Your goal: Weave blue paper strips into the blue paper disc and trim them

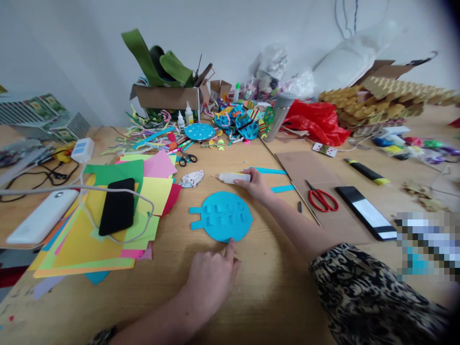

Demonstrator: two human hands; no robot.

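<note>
A round blue paper cutout (230, 232) lies flat on the table, with two short strips sticking out from its left side and several small raised paper tabs on its face. My left hand (212, 273) is at its lower edge; the index finger is stretched out and touches the rim, the other fingers are partly curled, and nothing is held. Above the cutout, my right hand (259, 186) grips a white glue bottle (230, 178), its nozzle pointing left. A white paper cutout with a drawing (192, 178) lies left of the nozzle. Blue paper strips (282, 189) lie just right of my right hand.
Coloured paper sheets (86, 239) with a black phone (118, 206) and cable cover the left. On the right, red-handled scissors (322, 199) rest on cardboard (305, 165), near another phone (366, 213) and a cutter (366, 171). Craft scraps, a bottle (279, 117) and boxes line the back.
</note>
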